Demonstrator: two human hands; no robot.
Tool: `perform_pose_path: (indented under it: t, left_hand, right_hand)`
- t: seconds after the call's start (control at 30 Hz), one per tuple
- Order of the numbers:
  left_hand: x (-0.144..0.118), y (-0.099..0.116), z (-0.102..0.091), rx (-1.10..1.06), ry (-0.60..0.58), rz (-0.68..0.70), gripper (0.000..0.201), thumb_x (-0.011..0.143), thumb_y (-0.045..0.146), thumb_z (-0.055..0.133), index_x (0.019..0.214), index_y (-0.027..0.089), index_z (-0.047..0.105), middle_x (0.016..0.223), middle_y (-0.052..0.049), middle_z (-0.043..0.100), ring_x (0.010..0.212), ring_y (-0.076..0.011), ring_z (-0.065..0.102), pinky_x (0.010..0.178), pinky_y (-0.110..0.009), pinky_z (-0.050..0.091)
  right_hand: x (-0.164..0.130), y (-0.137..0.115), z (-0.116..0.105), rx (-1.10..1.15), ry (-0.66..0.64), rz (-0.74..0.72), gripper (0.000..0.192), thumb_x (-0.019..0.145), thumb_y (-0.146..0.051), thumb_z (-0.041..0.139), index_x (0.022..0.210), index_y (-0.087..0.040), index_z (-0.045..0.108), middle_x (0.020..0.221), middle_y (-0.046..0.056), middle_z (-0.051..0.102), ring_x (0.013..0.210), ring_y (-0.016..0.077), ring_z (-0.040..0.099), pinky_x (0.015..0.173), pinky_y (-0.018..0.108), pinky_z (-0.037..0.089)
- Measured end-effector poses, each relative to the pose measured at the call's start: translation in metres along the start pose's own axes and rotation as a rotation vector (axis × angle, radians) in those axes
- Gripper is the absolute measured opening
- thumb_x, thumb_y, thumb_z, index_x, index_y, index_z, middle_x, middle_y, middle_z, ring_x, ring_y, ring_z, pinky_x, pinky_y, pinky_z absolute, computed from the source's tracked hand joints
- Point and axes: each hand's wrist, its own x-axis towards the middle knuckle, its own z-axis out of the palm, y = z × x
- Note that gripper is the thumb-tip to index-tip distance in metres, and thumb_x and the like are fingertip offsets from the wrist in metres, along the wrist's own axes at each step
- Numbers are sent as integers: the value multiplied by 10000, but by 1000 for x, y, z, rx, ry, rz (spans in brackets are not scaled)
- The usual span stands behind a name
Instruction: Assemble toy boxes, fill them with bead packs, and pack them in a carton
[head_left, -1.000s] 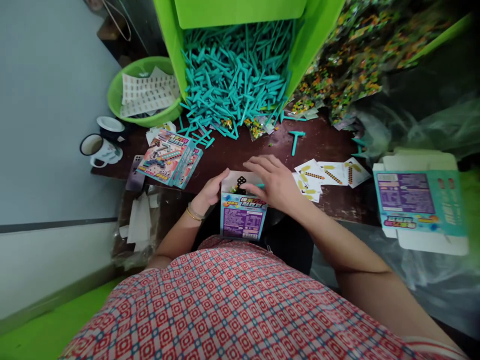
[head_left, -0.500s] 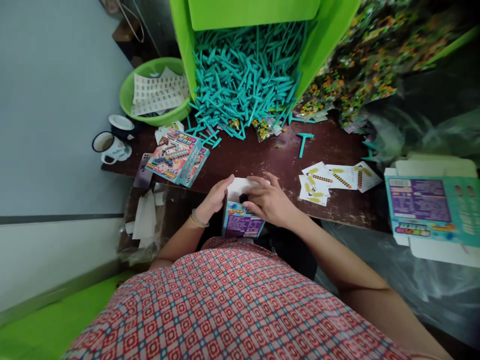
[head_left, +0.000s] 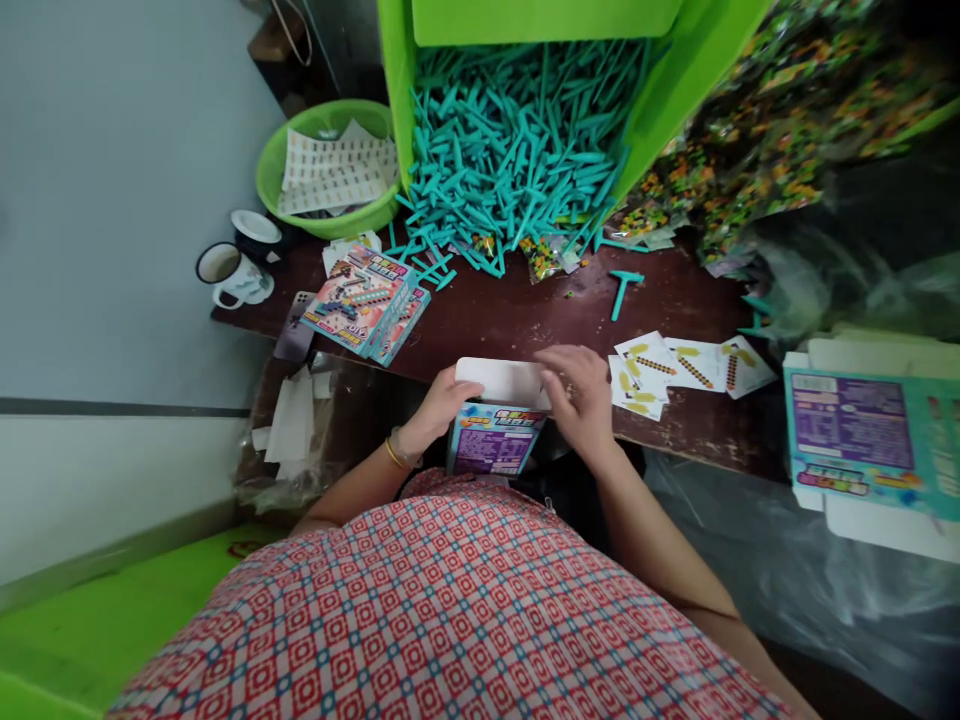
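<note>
Close to my body, a small cardboard box point(head_left: 491, 450) with blue and purple print stands upright, its white top flap point(head_left: 502, 380) raised. My left hand point(head_left: 435, 410) grips the box's left side, thumb on the near side of the flap. At the right end of the flap is my right hand point(head_left: 581, 405), thumb and fingers apart, touching the flap's edge. The inside of the box is hidden from view. Just right of that hand, printed cards point(head_left: 649, 365) lie fanned on the dark table point(head_left: 510, 320).
A green bin point(head_left: 405, 90) spills turquoise plastic sticks point(head_left: 517, 160). Beside it are a green basket point(head_left: 330, 225) of printed sheets, a mug point(head_left: 234, 278), a phone point(head_left: 295, 325) and finished boxes point(head_left: 356, 300). Flattened cartons point(head_left: 855, 430) lie right; bagged coloured pieces point(head_left: 787, 150) pile behind.
My right hand has moved right, off the box opening, to the flap's right edge. The white flap now shows more fully, and the dark thing seen in the opening is out of sight.
</note>
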Motion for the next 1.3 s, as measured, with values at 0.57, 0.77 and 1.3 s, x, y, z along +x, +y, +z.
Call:
perform_pose_path:
  t: [0.57, 0.77, 1.3]
  left_hand:
    - [-2, -11, 9, -114, -87, -76, 382, 607, 205, 751, 983, 153, 790, 886, -46, 762, 757, -167, 654, 741, -268, 478]
    - [-3, -20, 8, -46, -105, -2, 393, 705, 257, 656, 1072, 166, 762, 961, -45, 758, 836, -183, 670, 813, -301, 505]
    - [-14, -67, -39, 508, -137, 539, 398, 890, 403, 734, 1234, 203, 721, 1344, -162, 700, 1260, -290, 658, 1072, -460, 515]
  right_hand:
    - [1, 30, -5, 61, -365, -99, 320, 979, -433, 621, 1193, -298, 817, 1238, 103, 775, 1142, 305, 731, 1030, 522, 566]
    - [-4, 24, 8, 243, -423, 137, 396, 988, -549, 614, 1153, -264, 834, 1209, 80, 794, 1130, 305, 761, 1017, 473, 614]
    - [-41, 46, 13, 194, -408, -35, 373, 1024, -446, 607, 1341, -297, 739, 1394, 99, 709, 1312, 288, 655, 1148, 560, 494]
